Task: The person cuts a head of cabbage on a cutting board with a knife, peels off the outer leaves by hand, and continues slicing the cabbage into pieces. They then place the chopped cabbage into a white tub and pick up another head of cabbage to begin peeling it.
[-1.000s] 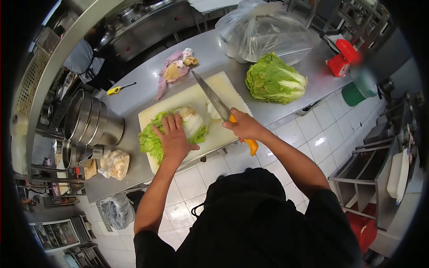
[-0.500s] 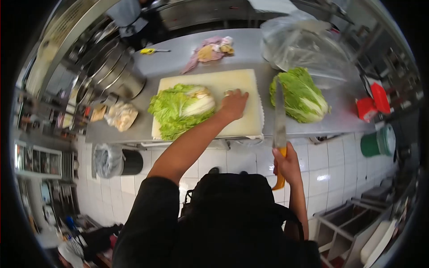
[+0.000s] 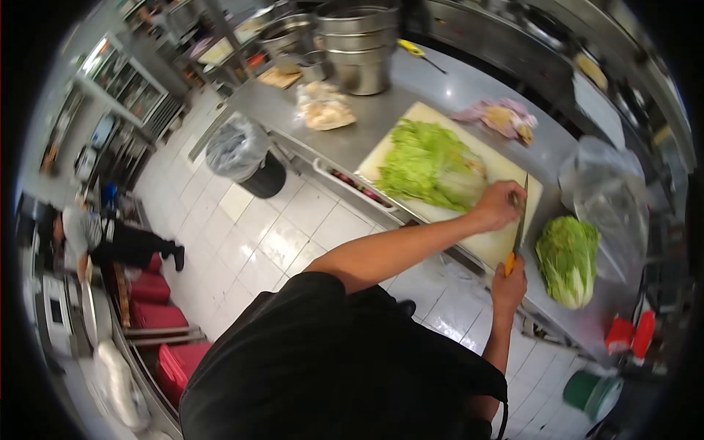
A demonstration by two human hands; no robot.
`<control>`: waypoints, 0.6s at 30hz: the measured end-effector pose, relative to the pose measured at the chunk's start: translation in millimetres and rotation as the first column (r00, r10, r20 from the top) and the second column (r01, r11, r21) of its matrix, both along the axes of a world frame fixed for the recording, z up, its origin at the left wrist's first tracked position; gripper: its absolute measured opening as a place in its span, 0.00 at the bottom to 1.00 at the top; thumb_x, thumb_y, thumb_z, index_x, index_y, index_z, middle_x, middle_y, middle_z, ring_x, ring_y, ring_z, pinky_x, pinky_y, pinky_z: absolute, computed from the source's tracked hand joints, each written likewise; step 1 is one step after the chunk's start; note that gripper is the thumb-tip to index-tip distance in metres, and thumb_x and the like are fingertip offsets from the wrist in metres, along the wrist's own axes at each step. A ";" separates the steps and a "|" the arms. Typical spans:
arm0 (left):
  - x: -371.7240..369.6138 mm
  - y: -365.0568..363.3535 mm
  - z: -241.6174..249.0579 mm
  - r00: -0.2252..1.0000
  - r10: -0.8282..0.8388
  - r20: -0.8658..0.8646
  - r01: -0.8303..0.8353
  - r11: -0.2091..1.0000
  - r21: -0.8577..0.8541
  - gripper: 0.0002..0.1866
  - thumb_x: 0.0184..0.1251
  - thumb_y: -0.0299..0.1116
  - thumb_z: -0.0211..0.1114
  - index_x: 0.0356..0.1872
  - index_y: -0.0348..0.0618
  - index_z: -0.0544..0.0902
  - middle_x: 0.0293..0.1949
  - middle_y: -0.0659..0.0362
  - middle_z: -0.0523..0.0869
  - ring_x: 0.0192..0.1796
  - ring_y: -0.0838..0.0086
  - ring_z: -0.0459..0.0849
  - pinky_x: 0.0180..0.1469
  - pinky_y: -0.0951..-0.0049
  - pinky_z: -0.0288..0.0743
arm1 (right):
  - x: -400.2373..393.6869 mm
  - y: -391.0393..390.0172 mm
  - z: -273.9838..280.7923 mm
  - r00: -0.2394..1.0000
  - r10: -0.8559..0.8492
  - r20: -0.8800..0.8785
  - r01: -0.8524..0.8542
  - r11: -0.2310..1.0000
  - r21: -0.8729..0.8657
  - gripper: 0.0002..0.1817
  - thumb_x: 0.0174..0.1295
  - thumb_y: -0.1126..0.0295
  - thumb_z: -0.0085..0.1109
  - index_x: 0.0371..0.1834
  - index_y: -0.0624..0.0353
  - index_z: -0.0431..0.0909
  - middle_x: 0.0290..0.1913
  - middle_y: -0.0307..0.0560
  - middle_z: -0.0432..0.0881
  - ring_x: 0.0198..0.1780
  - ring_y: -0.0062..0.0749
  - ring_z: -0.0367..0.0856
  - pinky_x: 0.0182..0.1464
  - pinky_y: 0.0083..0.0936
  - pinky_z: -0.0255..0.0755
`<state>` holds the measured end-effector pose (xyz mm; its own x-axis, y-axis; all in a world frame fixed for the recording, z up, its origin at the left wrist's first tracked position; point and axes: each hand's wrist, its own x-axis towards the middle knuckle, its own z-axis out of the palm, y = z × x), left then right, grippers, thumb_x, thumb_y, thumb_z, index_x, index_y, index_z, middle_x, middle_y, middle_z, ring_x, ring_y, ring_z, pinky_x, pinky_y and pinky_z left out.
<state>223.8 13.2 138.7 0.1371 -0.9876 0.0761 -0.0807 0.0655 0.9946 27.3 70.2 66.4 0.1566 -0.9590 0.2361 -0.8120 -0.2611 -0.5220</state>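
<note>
The table (image 3: 282,121) is smooth metal with a soft shine, and the 3 visible bands of the pot stack (image 3: 359,55) are glossier metal. The cutting board (image 3: 422,116) looks like matt, pale plastic. The knife (image 3: 517,249) pairs a metal blade with an orange handle that looks plastic. Thin, shiny, see-through plastic makes up the large bag (image 3: 605,191), while the rag (image 3: 499,117) is matt, crumpled cloth. The floor tiles (image 3: 293,220) are smooth and glossy.

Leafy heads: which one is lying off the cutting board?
The compact head, directly on the metal counter beside the clear plastic bag. The looser head lies on the cutting board, near the left hand.
</note>
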 end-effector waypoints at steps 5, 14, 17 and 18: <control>96.7 103.1 40.6 0.611 -0.023 -0.791 0.188 0.975 0.116 0.22 0.56 0.12 0.62 0.54 0.33 0.81 0.52 0.52 0.84 0.51 0.66 0.85 0.54 0.70 0.80 | 26.6 -24.5 3.2 0.978 0.064 -0.198 -0.073 0.996 -0.043 0.24 0.58 0.74 0.67 0.60 0.58 0.78 0.47 0.65 0.82 0.48 0.62 0.81 0.52 0.49 0.74; 446.0 304.7 50.6 0.567 0.370 -0.736 -0.449 0.888 0.100 0.15 0.60 0.21 0.57 0.50 0.37 0.76 0.52 0.48 0.82 0.53 0.60 0.84 0.58 0.62 0.82 | 55.9 -8.8 19.8 0.959 -0.240 -0.150 0.206 0.955 -0.213 0.22 0.57 0.73 0.68 0.56 0.63 0.82 0.50 0.63 0.83 0.52 0.61 0.82 0.56 0.45 0.75; 617.5 360.1 4.6 0.557 0.547 -0.625 -0.690 0.724 0.019 0.22 0.69 0.40 0.65 0.59 0.41 0.74 0.58 0.47 0.79 0.59 0.52 0.81 0.64 0.50 0.75 | 50.5 -17.0 14.3 1.000 -0.008 -0.023 0.006 0.996 -0.087 0.20 0.58 0.76 0.65 0.55 0.64 0.82 0.49 0.62 0.84 0.51 0.57 0.84 0.55 0.40 0.77; 670.6 375.3 -29.4 0.496 0.785 -0.371 -0.833 0.551 0.051 0.33 0.65 0.48 0.68 0.67 0.44 0.71 0.64 0.45 0.75 0.64 0.49 0.76 0.65 0.46 0.71 | 49.3 -16.4 -2.2 0.998 -0.014 0.061 0.016 0.999 -0.034 0.19 0.58 0.78 0.64 0.55 0.64 0.82 0.49 0.61 0.85 0.50 0.55 0.84 0.55 0.37 0.77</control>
<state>894.4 388.5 109.3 0.9093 -0.4149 -0.0312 0.1491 0.2549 0.9554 76.6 53.8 64.2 0.1270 -0.9524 0.2773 -0.7830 -0.2679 -0.5614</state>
